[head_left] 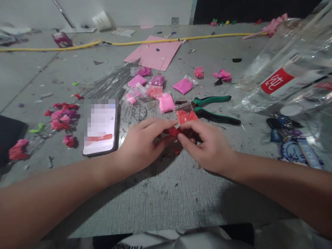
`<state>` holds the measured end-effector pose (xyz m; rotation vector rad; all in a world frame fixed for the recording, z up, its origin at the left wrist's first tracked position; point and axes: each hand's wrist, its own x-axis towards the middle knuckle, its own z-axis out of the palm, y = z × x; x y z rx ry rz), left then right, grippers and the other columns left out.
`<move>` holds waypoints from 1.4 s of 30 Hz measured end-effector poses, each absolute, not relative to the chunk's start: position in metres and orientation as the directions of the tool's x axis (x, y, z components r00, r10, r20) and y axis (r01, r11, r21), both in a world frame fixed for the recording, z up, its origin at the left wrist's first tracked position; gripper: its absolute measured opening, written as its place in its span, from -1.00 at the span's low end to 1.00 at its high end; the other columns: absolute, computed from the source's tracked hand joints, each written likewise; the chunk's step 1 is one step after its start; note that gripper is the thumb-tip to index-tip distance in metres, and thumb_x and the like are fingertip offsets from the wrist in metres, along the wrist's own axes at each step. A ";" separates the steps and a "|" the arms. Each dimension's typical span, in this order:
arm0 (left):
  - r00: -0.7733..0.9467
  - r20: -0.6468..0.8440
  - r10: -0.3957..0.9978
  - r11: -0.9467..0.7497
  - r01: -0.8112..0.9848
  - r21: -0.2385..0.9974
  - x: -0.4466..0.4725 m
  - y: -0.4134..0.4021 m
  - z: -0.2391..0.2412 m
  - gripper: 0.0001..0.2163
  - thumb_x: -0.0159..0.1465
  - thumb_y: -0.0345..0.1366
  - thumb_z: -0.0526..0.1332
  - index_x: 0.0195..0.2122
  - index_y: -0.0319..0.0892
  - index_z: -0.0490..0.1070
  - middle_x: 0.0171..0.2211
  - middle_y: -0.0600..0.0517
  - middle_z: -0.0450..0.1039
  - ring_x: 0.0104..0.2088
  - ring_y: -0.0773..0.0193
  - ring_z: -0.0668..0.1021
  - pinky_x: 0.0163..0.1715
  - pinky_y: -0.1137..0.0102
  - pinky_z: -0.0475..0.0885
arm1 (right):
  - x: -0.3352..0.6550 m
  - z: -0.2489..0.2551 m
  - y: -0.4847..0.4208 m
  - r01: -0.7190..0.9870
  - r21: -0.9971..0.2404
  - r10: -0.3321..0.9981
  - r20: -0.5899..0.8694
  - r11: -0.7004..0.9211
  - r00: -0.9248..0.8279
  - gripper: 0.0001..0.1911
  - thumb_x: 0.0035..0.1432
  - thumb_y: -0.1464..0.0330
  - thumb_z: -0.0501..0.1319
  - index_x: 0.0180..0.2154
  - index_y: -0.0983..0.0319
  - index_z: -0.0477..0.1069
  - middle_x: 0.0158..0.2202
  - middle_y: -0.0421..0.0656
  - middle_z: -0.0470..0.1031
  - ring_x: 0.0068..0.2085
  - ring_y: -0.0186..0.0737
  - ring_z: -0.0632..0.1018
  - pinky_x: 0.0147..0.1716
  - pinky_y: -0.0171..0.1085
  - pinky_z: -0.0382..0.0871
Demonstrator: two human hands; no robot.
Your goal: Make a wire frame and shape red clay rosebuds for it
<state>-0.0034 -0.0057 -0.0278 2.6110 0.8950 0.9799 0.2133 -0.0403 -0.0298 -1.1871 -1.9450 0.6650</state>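
My left hand (141, 143) and my right hand (204, 143) meet at the middle of the grey table. Both pinch a small red piece of soft material (173, 131) between thumb and fingers. Just behind it lies a clear bag of red material (187, 116). More bags of pink and purple material (166, 102) lie further back. Green-handled pliers (215, 109) rest to the right of the bags. A small wire ring (139, 112) sits beyond my left hand.
A phone (100, 128) lies left of my left hand. Small pink and red flowers (63, 116) sit further left. A clear plastic bottle (285, 69) and keys (285, 129) are at the right. A pink sheet (155, 53) and yellow cable (129, 43) lie at the back.
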 end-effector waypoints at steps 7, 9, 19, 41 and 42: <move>0.637 0.609 0.474 -0.880 0.373 0.295 -0.005 -0.005 -0.034 -0.81 0.36 -0.48 0.31 -0.03 -0.18 0.58 -0.10 -0.06 0.67 -0.12 0.25 0.70 -0.09 0.37 0.63 | 0.214 -0.029 -0.040 0.524 -0.724 0.890 0.307 0.448 -0.336 -0.93 0.29 0.43 0.21 -0.27 0.23 0.48 -0.41 -0.20 0.56 -0.45 -0.34 0.47 -0.43 -0.32 0.31; 0.650 0.616 0.446 -0.894 0.351 0.277 -0.007 -0.006 -0.035 -0.79 0.37 -0.48 0.30 0.00 -0.18 0.57 -0.10 -0.07 0.67 -0.13 0.26 0.69 -0.11 0.38 0.63 | 0.214 -0.028 -0.040 0.504 -0.735 0.885 0.308 0.455 -0.349 -0.94 0.28 0.43 0.22 -0.26 0.24 0.48 -0.40 -0.19 0.57 -0.44 -0.33 0.48 -0.42 -0.31 0.33; 0.657 0.603 0.452 -0.892 0.341 0.297 -0.006 -0.007 -0.034 -0.81 0.35 -0.50 0.29 -0.05 -0.18 0.57 -0.14 -0.05 0.66 -0.17 0.24 0.68 -0.16 0.37 0.63 | 0.214 -0.025 -0.041 0.506 -0.757 0.897 0.247 0.415 -0.366 -0.88 0.30 0.40 0.21 -0.34 0.21 0.43 -0.46 -0.23 0.50 -0.48 -0.35 0.41 -0.47 -0.31 0.24; 0.673 0.447 0.589 -0.804 0.544 0.241 -0.005 0.004 -0.043 -0.78 0.41 -0.38 0.24 0.02 -0.27 0.59 -0.17 -0.14 0.59 -0.20 0.11 0.58 -0.18 0.21 0.54 | 0.213 -0.031 -0.039 0.220 -0.961 0.974 0.128 0.169 -0.188 -0.87 0.28 0.30 0.39 -0.19 0.22 0.57 -0.40 -0.20 0.62 -0.42 -0.28 0.65 -0.41 -0.30 0.56; 0.677 0.441 0.590 -0.804 0.544 0.242 -0.006 0.003 -0.043 -0.76 0.41 -0.38 0.23 0.04 -0.28 0.58 -0.16 -0.15 0.60 -0.19 0.10 0.59 -0.18 0.19 0.54 | 0.213 -0.030 -0.040 0.223 -0.963 0.976 0.109 0.150 -0.188 -0.85 0.24 0.29 0.43 -0.24 0.22 0.56 -0.44 -0.21 0.61 -0.46 -0.29 0.64 -0.46 -0.32 0.53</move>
